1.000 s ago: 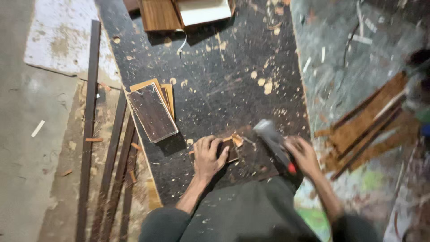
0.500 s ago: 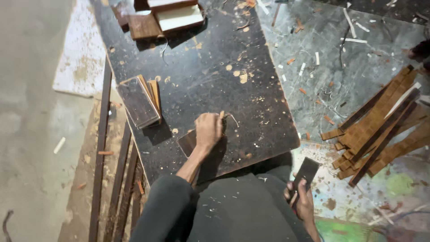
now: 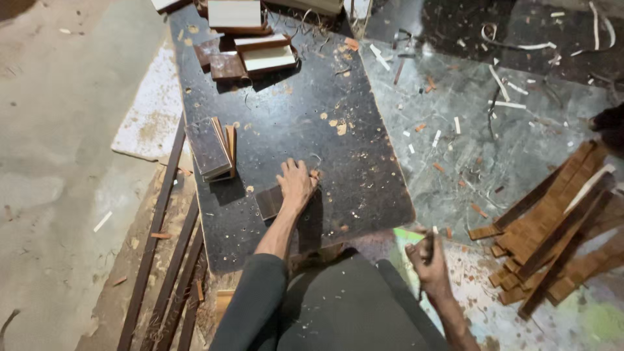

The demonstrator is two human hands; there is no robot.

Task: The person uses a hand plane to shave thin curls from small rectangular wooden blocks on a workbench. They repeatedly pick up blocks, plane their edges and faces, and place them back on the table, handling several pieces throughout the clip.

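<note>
My left hand presses flat on a small dark brown wooden piece lying on the black board. My right hand is off the board's near right corner, low over the floor, closed around a dark tool of which only the top shows. A stack of dark wooden panels sits on the board's left edge, just left of my left hand.
More wooden blocks, some pale-faced, lie at the board's far end. A heap of brown wooden strips is on the floor to the right. Long dark strips lie along the left. Wood chips litter the grey floor.
My right hand has drawn the tool off the board and lowered it to the floor at the right. My left hand stays on the small wooden piece. The view has tilted forward.
</note>
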